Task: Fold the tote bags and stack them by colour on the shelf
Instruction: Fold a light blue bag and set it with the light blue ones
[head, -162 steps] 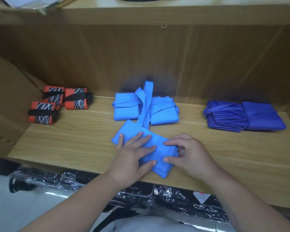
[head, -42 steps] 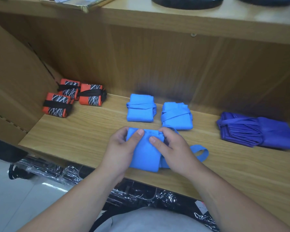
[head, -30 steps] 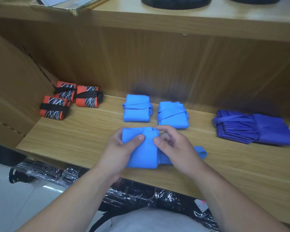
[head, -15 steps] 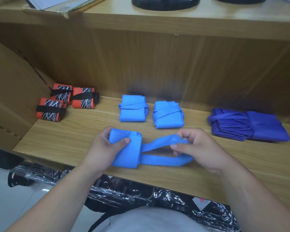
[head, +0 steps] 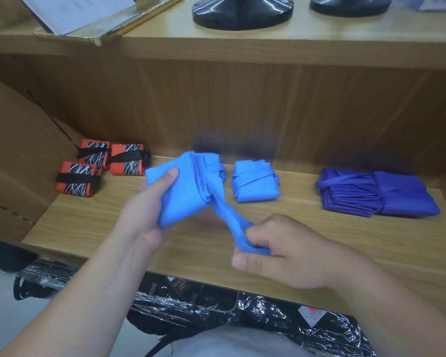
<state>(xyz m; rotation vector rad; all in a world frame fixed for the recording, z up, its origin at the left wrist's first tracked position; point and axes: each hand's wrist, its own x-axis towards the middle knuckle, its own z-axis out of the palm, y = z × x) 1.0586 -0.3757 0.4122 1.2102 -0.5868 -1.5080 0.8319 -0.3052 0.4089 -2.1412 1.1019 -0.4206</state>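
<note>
Blue folded tote bag (head: 183, 194) is held above the wooden shelf (head: 319, 240), gripped by the left hand (head: 144, 215), while the right hand (head: 276, 251) clenches its strap (head: 227, 215) nearer the front edge. Farther back lie orange bundles (head: 98, 168) at left, a tied blue bundle (head: 255, 180) in the middle and purple bags (head: 371, 191) at right.

Wooden shelf (head: 319, 240), orange bundles (head: 126, 163) left, blue bundle (head: 254, 180) centre, purple bags (head: 376, 191) right
</note>
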